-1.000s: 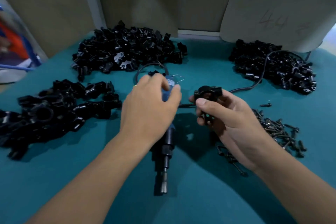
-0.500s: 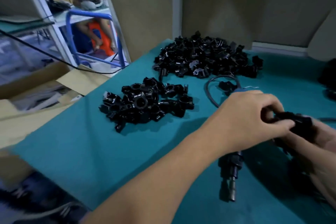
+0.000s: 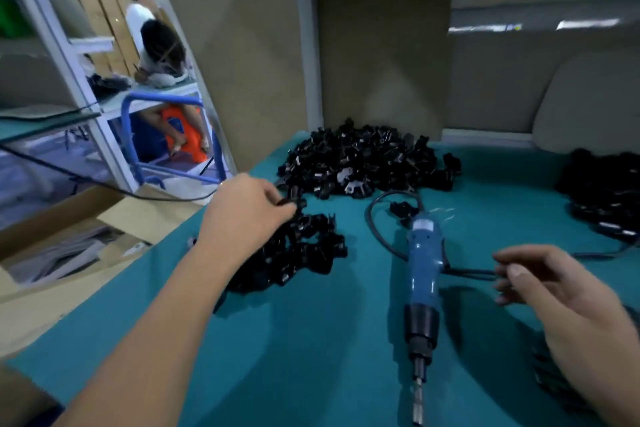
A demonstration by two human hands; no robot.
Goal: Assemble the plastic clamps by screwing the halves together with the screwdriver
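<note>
The left hand (image 3: 247,210) reaches out over the near pile (image 3: 294,256) of black clamps, its grip closed round one clamp (image 3: 293,202), pinched between thumb and fingertips just above that pile. The right hand (image 3: 557,291) hangs to the right of the screwdriver (image 3: 423,291), fingers loosely bent and holding nothing, its fingertips close to the cable (image 3: 471,274) that runs off from the tool's side.

The screwdriver lies flat on the teal surface (image 3: 311,350) between the two hands, touched by neither. Its blue body points away from the person and its dark nose and metal bit point toward the near edge. A loop of the cable curls round from its far end.

Left of the screwdriver sits the near pile, partly hidden by the left wrist. Beyond the screwdriver, against the back wall, lies a bigger heap (image 3: 363,159) of black parts. To the screwdriver's right, at the frame's edge, is a third heap (image 3: 602,194), blurred. Dark bits show under the right wrist; what they are cannot be told.

Far left of the screwdriver, past the surface's edge, are an open cardboard box (image 3: 69,246), a blue frame (image 3: 156,135) and two people at another bench.
</note>
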